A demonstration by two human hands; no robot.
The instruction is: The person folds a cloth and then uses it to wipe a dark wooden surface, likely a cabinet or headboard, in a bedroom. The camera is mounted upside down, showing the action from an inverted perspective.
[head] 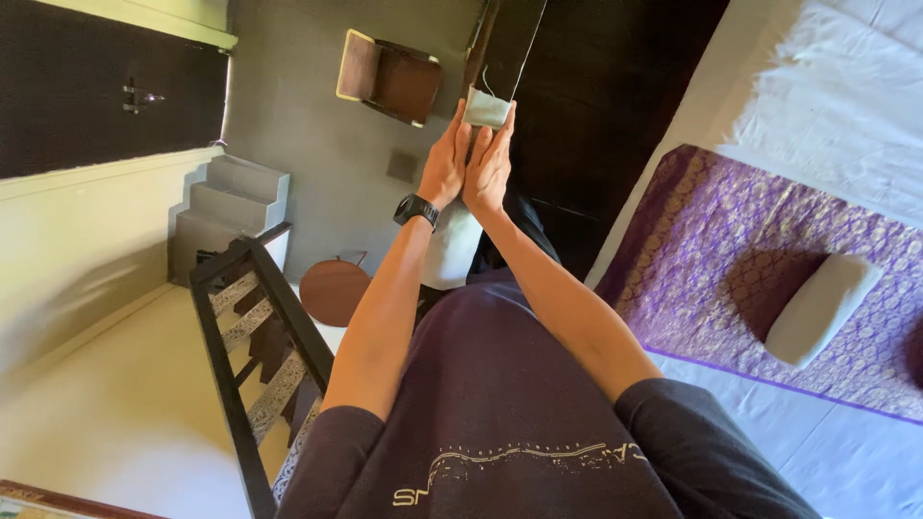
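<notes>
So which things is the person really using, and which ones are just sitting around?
In use:
- left hand
- right hand
- small pale cloth, pinched by both hands

Just sitting around:
- grey pillow
- purple bedspread
- dark chair
- round stool
- wooden box

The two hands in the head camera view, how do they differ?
The left hand has a black watch at its wrist; the right hand has a bare wrist. The left hand sits slightly lower on the small pale folded cloth, while the right hand's fingertips reach higher along its side. Both are raised together, palms facing, pinching that cloth between them.
</notes>
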